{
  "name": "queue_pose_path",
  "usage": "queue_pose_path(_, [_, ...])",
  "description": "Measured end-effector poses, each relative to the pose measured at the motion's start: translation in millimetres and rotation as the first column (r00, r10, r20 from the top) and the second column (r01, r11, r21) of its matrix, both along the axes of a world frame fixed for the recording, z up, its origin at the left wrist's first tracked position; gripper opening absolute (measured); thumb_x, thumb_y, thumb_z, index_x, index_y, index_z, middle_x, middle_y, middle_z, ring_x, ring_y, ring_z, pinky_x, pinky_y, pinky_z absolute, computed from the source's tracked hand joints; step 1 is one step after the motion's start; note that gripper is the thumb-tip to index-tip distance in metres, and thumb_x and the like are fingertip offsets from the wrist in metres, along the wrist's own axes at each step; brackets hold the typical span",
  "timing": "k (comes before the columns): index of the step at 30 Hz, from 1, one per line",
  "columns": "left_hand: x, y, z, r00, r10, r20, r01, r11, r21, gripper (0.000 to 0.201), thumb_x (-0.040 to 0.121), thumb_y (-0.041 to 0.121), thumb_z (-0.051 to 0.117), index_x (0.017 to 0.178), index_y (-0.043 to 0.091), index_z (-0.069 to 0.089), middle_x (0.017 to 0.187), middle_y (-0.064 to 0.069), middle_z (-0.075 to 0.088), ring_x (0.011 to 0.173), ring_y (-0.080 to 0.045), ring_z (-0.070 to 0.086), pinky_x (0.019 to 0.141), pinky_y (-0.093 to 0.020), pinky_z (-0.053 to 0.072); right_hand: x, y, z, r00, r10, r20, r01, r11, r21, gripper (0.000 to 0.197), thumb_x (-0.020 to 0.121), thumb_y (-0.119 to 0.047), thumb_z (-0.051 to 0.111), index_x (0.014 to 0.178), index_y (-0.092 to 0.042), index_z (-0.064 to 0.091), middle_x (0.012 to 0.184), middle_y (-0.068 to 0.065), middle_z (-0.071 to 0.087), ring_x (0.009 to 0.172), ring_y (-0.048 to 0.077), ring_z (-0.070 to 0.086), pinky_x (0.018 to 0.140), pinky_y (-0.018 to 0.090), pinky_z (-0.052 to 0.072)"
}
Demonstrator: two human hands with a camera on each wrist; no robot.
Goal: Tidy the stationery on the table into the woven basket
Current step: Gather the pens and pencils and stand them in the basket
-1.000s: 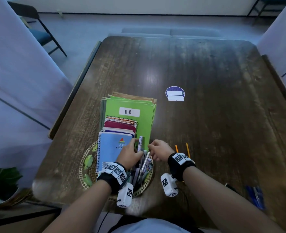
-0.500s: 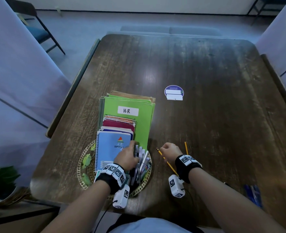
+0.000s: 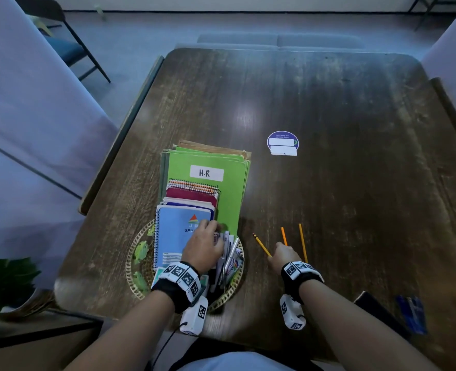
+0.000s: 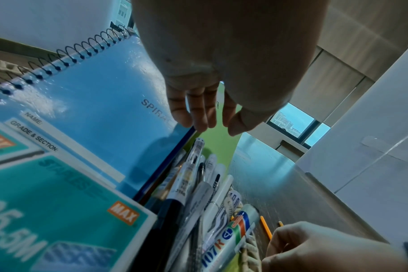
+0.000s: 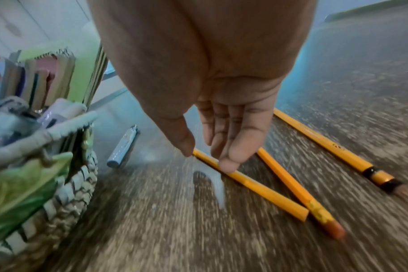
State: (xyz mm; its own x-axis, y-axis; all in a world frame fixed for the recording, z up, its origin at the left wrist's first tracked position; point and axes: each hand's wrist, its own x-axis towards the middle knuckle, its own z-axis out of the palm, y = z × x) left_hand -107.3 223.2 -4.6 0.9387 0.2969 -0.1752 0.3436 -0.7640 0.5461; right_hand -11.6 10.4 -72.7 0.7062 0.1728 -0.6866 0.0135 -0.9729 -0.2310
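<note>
Low in the head view, left of the middle: woven basket [image 3: 137, 266] on the wooden table [image 3: 328, 129], packed full. Inside, standing up: blue spiral notebook [image 3: 178, 236], red notebook [image 3: 192, 195] behind it, green folder [image 3: 216, 167] marked "H.R" at the back. Pens and markers [image 3: 230, 257] bunched at the basket's right side, teal staples box [image 4: 58, 211] at the lower left of the left wrist view.

Left hand [image 3: 204, 249] over the basket, fingers [image 4: 186, 110] straight and loose, tips by the blue notebook's edge, gripping nothing.

Right of the basket, lying flat on the table: three yellow pencils [image 3: 261, 245], fanned apart at the far ends. Right hand [image 3: 284, 255] down on them, thumb and fingertips [image 5: 231, 162] closing on the left pencil [image 5: 249, 182], touching it, pencil not lifted. Middle pencil [image 5: 291, 185] crossing close to it at the near end, third pencil [image 5: 326, 145] off to the right. Small grey pen cap [image 5: 124, 145] on the table between basket and hand.

Upper middle of the table: round purple sticker [image 3: 283, 143].
</note>
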Motion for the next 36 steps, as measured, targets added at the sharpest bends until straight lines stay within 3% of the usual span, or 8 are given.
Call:
queue_pose_path(9, [-0.5,-0.2,-4.4,0.996,-0.077,0.045,0.082,0.988,-0.129,0.008,0.095,0.024,0.056,0.098,0.022,0.063,0.092,0.006,0.064,0.083,-0.012,0.062,0.077,-0.038,0.055,-4.9,2.5,2.9,0.998,-0.053,-0.013,0.053,0.999,0.007,0.020,0.099,-0.020,0.047,0.115,-0.012,0.054,0.106,0.007,0.061,0.093,0.025,0.062,0.078,0.037,0.053])
queue_pose_path(14, [11.4,-12.7,-2.5,0.996,-0.082,0.047,0.090,0.976,-0.197,0.011,0.095,0.023,0.059,0.099,0.019,0.068,0.090,0.004,0.067,0.082,-0.011,0.063,0.078,-0.035,0.056,0.7,9.6,19.2,0.971,-0.231,-0.054,0.237,0.929,0.284,0.010,0.096,-0.028,0.052,0.097,-0.019,0.056,0.098,0.005,0.064,0.085,0.022,0.068,0.078,0.043,0.060])
queue_pose_path(17, [19.7,-21.3,1.3,0.997,-0.062,0.054,0.074,0.964,-0.257,0.016,0.096,0.025,0.060,0.104,0.017,0.072,0.091,0.003,0.070,0.081,-0.010,0.064,0.078,-0.029,0.055,-2.2,18.5,31.5,0.968,-0.244,-0.048,0.242,0.873,0.423,0.011,0.095,-0.029,0.058,0.091,-0.019,0.057,0.090,0.006,0.068,0.077,0.024,0.071,0.072,0.046,0.061])
queue_pose_path(21, [28.4,-26.3,8.9,0.998,-0.012,0.061,0.030,0.957,-0.288,0.019,0.095,0.030,0.062,0.102,0.017,0.074,0.086,0.004,0.071,0.075,-0.008,0.064,0.073,-0.026,0.052,-14.0,35.6,51.0,0.965,-0.225,-0.137,0.262,0.763,0.591,0.012,0.096,-0.026,0.062,0.090,-0.016,0.058,0.084,0.012,0.070,0.059,0.021,0.071,0.053,0.037,0.059])
queue_pose_path(26, [31.3,-16.1,11.4,0.998,0.058,0.035,-0.045,0.954,-0.297,0.015,0.091,0.025,0.068,0.087,0.012,0.061,0.076,-0.001,0.063,0.069,-0.012,0.057,0.060,-0.014,0.042,-24.2,55.3,59.9,0.969,-0.187,-0.160,0.245,0.684,0.687,0.015,0.095,-0.024,0.062,0.085,-0.013,0.056,0.080,0.015,0.068,0.056,0.021,0.068,0.051,0.033,0.055])
queue_pose_path(31, [26.5,-2.2,10.8,0.995,0.091,-0.029,-0.095,0.962,-0.257,0.016,0.091,0.026,0.068,0.085,0.015,0.059,0.074,0.002,0.062,0.066,-0.012,0.057,0.054,-0.011,0.041,-17.8,54.7,55.3,0.985,-0.159,-0.060,0.164,0.787,0.594,0.019,0.092,-0.039,0.061,0.084,-0.022,0.063,0.083,0.000,0.072,0.072,0.016,0.067,0.064,0.033,0.054])
queue_pose_path(34, [23.2,1.1,6.2,0.994,0.079,-0.081,-0.095,0.970,-0.222,0.015,0.092,0.028,0.067,0.090,0.015,0.060,0.082,-0.001,0.065,0.076,-0.017,0.062,0.068,-0.026,0.050,-7.9,40.5,49.7,0.983,-0.181,-0.022,0.168,0.847,0.505,0.017,0.095,-0.035,0.057,0.087,-0.021,0.062,0.088,-0.002,0.068,0.082,0.015,0.065,0.064,0.028,0.050])
queue_pose_path(36, [21.2,0.8,4.7,0.993,0.071,-0.091,-0.089,0.974,-0.210,0.012,0.093,0.027,0.066,0.093,0.018,0.059,0.084,-0.001,0.065,0.078,-0.018,0.062,0.070,-0.027,0.051,1.1,27.7,43.5,0.978,-0.206,0.009,0.181,0.880,0.440,0.017,0.095,-0.032,0.056,0.087,-0.018,0.061,0.088,-0.001,0.066,0.084,0.019,0.064,0.070,0.031,0.053])
